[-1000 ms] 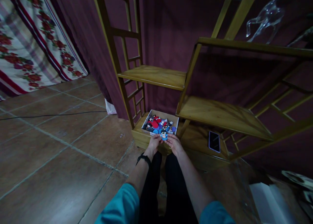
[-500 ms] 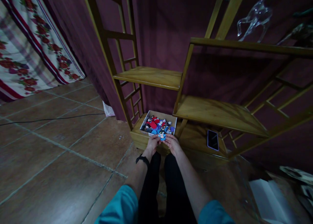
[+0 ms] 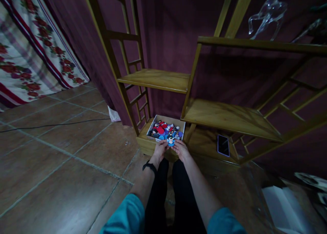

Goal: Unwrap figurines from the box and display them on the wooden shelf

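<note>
Between my two hands is a small figurine (image 3: 171, 141) with a blue round base, held just in front of the box. My left hand (image 3: 160, 150) pinches it from the left, and my right hand (image 3: 181, 150) pinches it from the right. Behind it, a shallow white cardboard box (image 3: 170, 119) holds many small figurines (image 3: 161, 129) in a jumble, with red, blue, purple and dark bases. The held figurine's fine details are too small to make out.
The box stands on the bottom board of a wooden shelf unit (image 3: 155, 80). Right of it lies a phone (image 3: 223, 145) with a purple edge. A clear glass animal figure (image 3: 270, 13) stands on an upper shelf. A black cable (image 3: 56, 124) crosses the tiled floor at left.
The figurine has tilted slightly in my fingers, so more of its front and blue base shows. Both hands keep their hold, and the view has shifted a little.
</note>
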`<state>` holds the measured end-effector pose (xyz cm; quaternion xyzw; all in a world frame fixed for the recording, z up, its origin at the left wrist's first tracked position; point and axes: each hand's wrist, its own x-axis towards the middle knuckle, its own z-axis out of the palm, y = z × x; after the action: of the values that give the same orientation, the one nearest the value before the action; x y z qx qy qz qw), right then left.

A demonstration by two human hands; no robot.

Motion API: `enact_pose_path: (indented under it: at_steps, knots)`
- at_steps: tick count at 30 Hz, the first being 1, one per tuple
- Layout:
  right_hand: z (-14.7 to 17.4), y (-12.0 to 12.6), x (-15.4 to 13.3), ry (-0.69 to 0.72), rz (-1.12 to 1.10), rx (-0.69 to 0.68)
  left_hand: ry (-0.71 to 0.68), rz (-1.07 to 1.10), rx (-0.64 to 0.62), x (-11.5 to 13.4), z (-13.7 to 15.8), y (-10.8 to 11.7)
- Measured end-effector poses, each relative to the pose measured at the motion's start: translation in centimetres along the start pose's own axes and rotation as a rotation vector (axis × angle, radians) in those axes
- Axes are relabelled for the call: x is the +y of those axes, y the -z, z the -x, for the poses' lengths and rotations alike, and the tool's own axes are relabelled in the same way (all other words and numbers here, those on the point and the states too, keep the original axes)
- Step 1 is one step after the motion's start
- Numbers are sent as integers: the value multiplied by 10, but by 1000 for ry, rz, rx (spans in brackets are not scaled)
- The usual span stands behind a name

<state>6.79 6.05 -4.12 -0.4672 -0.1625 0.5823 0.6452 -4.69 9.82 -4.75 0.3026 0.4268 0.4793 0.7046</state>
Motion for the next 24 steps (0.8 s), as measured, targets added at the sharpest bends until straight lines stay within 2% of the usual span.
enact_pose_path:
  at_steps: [5, 18, 24]
  knots:
    - [-1, 0, 1, -10, -13, -3, -6, 23, -24, 3, 3, 0]
    - [-5, 2, 1, -19, -58, 20, -5, -9, -184, 2, 2, 4]
    - [-5, 3, 2, -13, -57, -19, -16, -23, -199, 2, 4, 5]
